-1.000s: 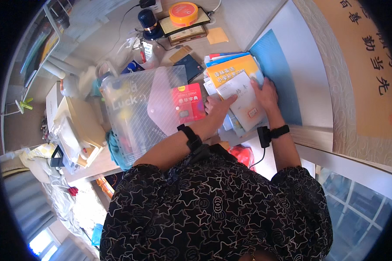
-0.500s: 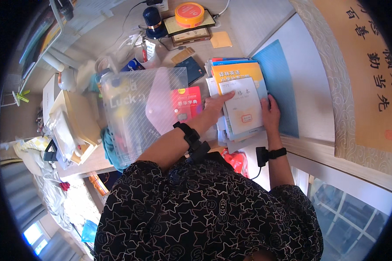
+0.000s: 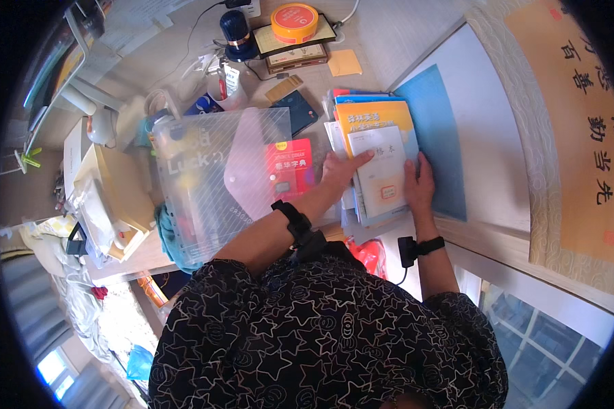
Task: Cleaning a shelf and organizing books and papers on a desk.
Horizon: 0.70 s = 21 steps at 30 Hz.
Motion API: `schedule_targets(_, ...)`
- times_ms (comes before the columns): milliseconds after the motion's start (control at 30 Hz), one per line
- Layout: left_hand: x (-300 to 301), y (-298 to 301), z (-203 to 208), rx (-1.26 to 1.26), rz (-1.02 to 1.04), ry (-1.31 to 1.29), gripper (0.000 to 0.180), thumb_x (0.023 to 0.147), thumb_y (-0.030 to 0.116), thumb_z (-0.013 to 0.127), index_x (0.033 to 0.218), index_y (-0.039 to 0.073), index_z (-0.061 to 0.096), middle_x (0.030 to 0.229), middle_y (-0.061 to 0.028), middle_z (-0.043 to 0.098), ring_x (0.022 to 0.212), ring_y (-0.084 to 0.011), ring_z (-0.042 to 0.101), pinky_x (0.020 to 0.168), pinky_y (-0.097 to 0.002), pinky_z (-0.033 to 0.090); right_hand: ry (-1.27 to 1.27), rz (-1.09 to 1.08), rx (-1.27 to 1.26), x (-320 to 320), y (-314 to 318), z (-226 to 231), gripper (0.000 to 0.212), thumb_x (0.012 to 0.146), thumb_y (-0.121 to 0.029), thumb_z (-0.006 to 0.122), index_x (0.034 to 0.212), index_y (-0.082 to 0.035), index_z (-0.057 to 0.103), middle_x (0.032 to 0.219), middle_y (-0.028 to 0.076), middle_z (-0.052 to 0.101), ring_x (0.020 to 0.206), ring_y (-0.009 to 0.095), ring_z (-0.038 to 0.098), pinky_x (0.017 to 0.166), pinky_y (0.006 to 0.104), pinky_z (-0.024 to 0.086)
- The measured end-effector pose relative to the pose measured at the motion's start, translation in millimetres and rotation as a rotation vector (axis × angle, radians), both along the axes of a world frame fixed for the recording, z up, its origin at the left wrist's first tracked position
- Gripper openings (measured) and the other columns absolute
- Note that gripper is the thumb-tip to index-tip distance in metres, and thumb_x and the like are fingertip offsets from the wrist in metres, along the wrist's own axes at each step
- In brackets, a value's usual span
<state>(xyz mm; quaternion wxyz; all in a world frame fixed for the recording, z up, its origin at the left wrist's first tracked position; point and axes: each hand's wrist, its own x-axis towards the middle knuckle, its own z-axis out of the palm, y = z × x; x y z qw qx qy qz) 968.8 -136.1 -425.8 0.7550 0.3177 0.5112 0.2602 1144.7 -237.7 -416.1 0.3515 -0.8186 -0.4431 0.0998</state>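
A stack of books and notebooks lies on the desk, with a thin white notebook [image 3: 381, 180] on top and a larger yellow book [image 3: 385, 112] under it. My left hand [image 3: 344, 174] grips the stack's left edge, its thumb laid over the white notebook's cover and its other fingers partly hidden along the side. Against the right edge, my right hand [image 3: 419, 185] is closed on the stack from the other side. Left of my left hand, a red dictionary [image 3: 292, 169] shows by a clear plastic folder [image 3: 201, 180] with a pinkish flap.
A blue mat [image 3: 443, 150] runs along the right. Behind are a dark phone-like slab [image 3: 295, 112], an orange round tin [image 3: 295, 24] on a box, and a dark blue cylinder [image 3: 237, 34]. An open cream box [image 3: 126, 198] stands left; a scroll [image 3: 583, 129] hangs right.
My left thumb has slid a little right and down on the white notebook. My right hand has shifted slightly inward along the right edge. The stack stays in place.
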Motion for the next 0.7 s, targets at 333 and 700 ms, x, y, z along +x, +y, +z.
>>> schedule_targets(333,-6,5,15,-0.219,0.000,-0.462,0.051,0.074,0.021,0.072,0.116,0.005,0.050,0.110,-0.0119,0.059,0.099,-0.0257,0.058,0.085,-0.0402,0.049,0.136,-0.031,-0.080,-8,6,19,0.057,0.088,-0.039,0.050,0.124,0.004,0.043,0.124,0.025,0.046,0.116,0.036,0.044,0.098,0.0396,0.034)
schedule_targets(700,-15,14,32,-0.182,-0.288,-0.407,0.054,0.072,0.029,0.073,0.115,0.003,0.053,0.106,-0.0093,0.060,0.096,-0.0225,0.058,0.087,-0.0342,0.045,0.135,-0.016,-0.090,3,4,9,0.056,0.087,-0.038,0.051,0.123,0.004,0.043,0.121,0.025,0.049,0.113,0.036,0.047,0.096,0.0395,0.036)
